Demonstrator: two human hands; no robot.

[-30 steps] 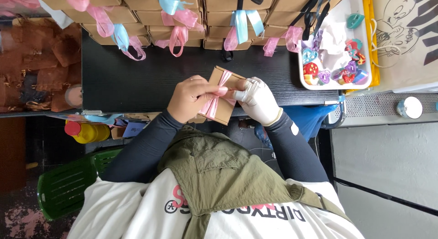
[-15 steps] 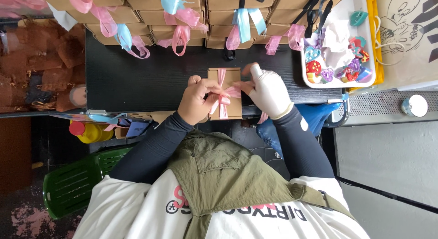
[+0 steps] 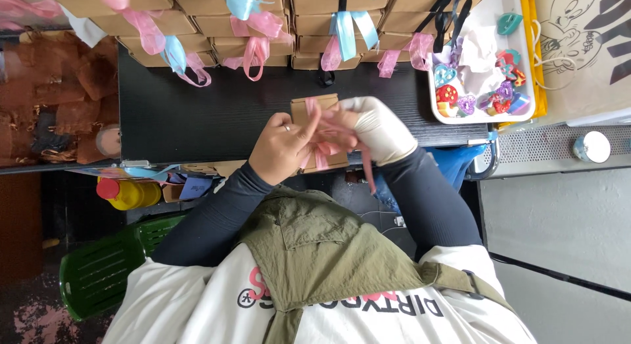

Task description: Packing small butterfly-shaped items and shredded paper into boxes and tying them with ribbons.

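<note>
Since half a second ago, your hands have pulled closer together over the small brown box (image 3: pixel 320 114), and the box has stayed at the near edge of the black table (image 3: pixel 217 120). From the head camera, your left hand (image 3: pixel 284 149) is bare and lies on the left part of the box, with its fingers pinched narrow on the pink ribbon (image 3: pixel 327 149). Your right hand (image 3: pixel 378 128) wears a white glove and sits on the right part of the box, fingers curled tight on the same ribbon. Both hands touch the box, so neither is nearer than the other. The ribbon's knot lies right between your two hands, over the near half of the box. One loose end hangs down past the table edge toward your body. The box's long side runs away from you, toward the row of brown boxes with pink and blue bows (image 3: pixel 263 15) at the far side. A white tray of small bright shapes (image 3: pixel 483 88) sits well apart, off to your right.
</note>
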